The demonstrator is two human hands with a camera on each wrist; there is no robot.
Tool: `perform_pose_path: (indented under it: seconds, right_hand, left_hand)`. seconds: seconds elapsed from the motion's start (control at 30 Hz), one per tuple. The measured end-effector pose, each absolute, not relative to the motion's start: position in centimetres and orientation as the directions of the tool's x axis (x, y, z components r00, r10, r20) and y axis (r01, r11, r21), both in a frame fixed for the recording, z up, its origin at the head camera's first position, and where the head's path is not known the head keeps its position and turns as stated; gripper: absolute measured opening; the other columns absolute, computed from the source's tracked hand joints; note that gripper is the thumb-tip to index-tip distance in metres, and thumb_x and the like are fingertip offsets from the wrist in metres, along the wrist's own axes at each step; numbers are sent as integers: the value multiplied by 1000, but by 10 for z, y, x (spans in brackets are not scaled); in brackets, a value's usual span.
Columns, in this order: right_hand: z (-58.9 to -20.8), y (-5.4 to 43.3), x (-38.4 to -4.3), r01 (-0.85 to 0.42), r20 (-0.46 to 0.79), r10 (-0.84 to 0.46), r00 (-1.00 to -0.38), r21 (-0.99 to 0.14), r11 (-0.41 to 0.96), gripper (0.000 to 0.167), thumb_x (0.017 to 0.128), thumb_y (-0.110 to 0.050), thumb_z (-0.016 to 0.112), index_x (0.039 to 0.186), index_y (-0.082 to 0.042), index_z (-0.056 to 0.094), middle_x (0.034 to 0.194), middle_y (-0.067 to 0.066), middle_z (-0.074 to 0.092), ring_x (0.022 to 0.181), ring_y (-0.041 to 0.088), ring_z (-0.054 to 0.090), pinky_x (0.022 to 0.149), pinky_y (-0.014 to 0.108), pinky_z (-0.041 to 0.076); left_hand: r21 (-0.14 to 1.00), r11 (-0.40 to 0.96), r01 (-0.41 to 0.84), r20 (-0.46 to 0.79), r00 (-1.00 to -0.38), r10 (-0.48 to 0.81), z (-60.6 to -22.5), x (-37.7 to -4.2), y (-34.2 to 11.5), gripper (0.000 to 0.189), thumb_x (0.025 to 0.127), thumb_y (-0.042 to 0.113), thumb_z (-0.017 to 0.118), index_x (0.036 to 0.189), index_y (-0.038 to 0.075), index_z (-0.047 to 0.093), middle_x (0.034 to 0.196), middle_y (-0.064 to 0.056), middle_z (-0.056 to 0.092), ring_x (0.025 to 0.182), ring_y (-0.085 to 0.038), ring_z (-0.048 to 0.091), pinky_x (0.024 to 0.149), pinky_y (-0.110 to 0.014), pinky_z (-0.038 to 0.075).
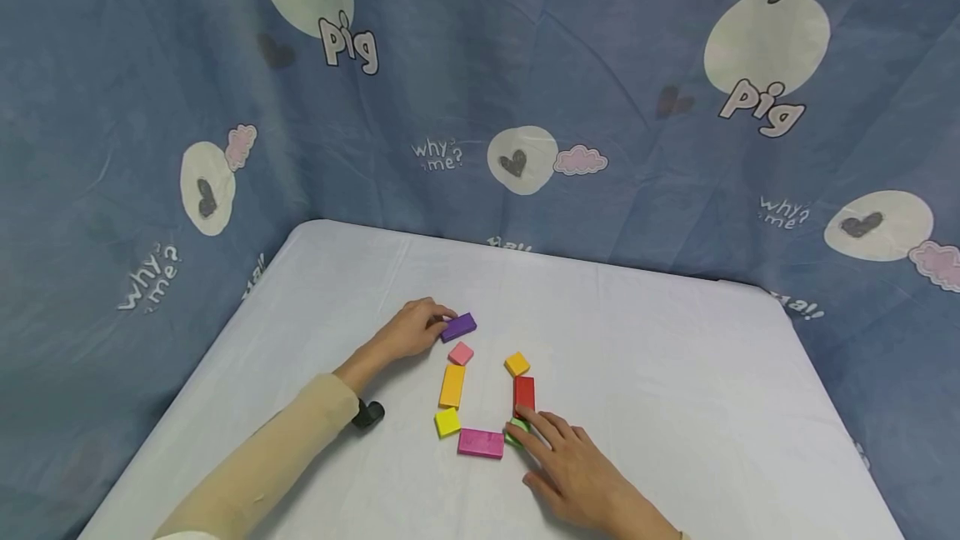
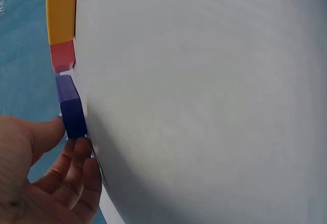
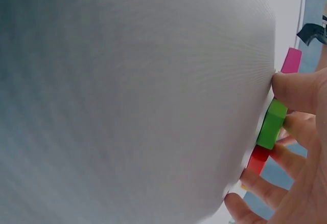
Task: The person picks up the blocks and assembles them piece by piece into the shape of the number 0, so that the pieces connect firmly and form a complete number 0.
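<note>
At the far end of the left row, my left hand (image 1: 412, 327) pinches the near end of a purple block (image 1: 458, 327). Its thumb lies on one side of the block and its fingers on the other in the left wrist view, where the block (image 2: 71, 109) tilts slightly. A pink block (image 1: 461, 353) sits just below it. My right hand (image 1: 581, 469) is spread over the right row, fingertips at a green block (image 1: 517, 432), which they partly hide. The green block (image 3: 272, 124) lies beside the fingers in the right wrist view. A red block (image 1: 524, 395) adjoins it.
An orange block (image 1: 452, 387) and a yellow block (image 1: 447, 422) continue the left row. A magenta block (image 1: 481, 443) spans the near side. A small orange-yellow block (image 1: 517, 364) tops the right row. All lie on a white table (image 1: 675, 373) before a blue patterned curtain (image 1: 450, 90).
</note>
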State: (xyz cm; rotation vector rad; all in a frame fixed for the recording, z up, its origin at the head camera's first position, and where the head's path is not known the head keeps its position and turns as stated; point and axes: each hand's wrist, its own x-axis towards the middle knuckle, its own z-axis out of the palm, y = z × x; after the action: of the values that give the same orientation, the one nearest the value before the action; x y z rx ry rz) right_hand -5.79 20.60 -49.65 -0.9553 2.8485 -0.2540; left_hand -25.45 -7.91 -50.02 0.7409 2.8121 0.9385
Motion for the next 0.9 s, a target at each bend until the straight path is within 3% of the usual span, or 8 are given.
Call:
perform_pose_path:
  seconds: [0.5,0.9]
  right_hand:
    - [-499,207,-59,-576,-89,-600,-795,-203,792,61,99,-45,50,154,-31,27,160,-2,19,134,27,36,98,51,43]
    - [-499,207,-59,-575,-96,-601,-794,-202,793,62,99,-49,49,155,-31,26,161,-2,18,135,27,36,98,52,42]
  left_hand:
    - [528,719,452,47,-861,507,-501,-255,-64,24,97,11,61,118,15,71,88,3,57,79,-13,51,74,-31,45]
    - [571,687,449,62,-858,510,-503,-259,-56,19,96,14,64,111,10,74,85,4,60,77,-12,52,73,-29,46]
